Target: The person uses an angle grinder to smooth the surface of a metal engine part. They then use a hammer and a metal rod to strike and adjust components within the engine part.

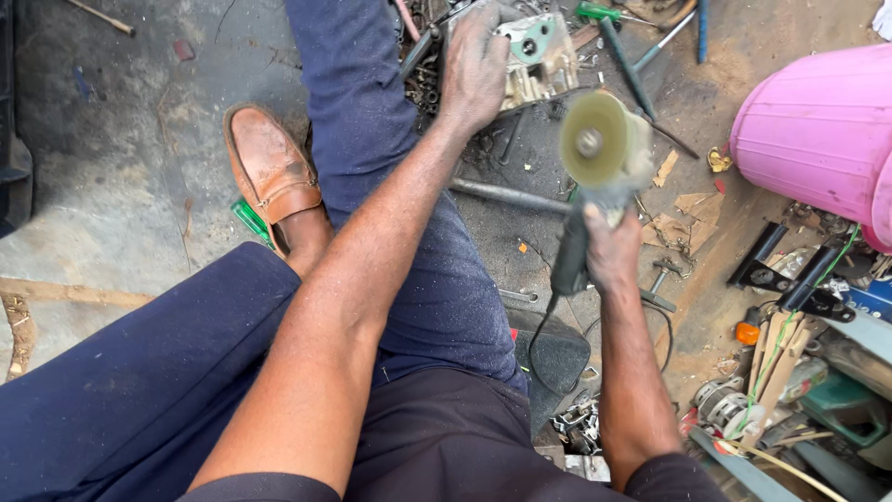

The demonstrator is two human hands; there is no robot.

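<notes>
Left hand [476,63] lies closed over a pale grey cast-metal housing [537,58] on the dirt floor [111,186]. Right hand [611,249] grips a green-bodied angle grinder [595,163], its disc raised just right of the housing.

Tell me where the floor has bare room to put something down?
Bare concrete floor lies left of the brown shoe. Crowded: tools around the metal part under the left hand, and clutter below the pink bucket.
</notes>
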